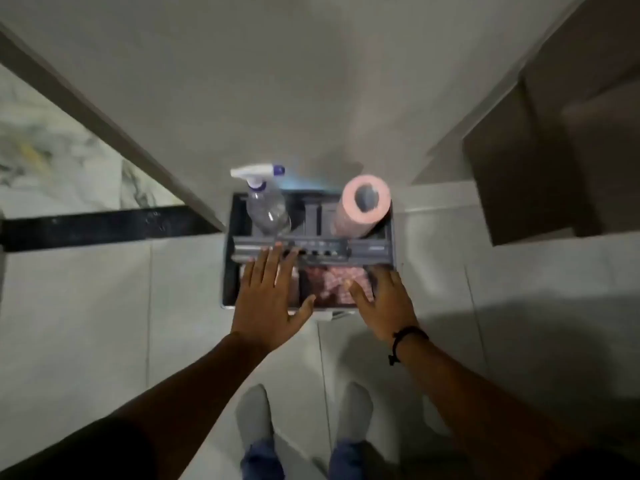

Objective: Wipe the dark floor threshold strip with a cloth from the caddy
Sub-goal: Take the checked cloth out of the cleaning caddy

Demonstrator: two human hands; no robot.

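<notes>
A grey caddy (388, 252) stands on the pale tiled floor against a wall corner. A pink checked cloth (329, 282) lies crumpled in its near compartment. My left hand (270, 299) hovers flat over the caddy's near left side, fingers spread, fingertips by the central handle bar. My right hand (384, 303) is over the near right edge, fingers apart, thumb tip touching or just above the cloth. Neither hand holds anything. The dark threshold strip (104, 230) runs across the floor to the left of the caddy.
A clear spray bottle (266, 206) with a white and purple trigger and a pink paper roll (363, 206) stand in the caddy's far compartments. A wall corner rises behind. A brown cabinet (540, 181) is at right. My two feet (304, 417) are below.
</notes>
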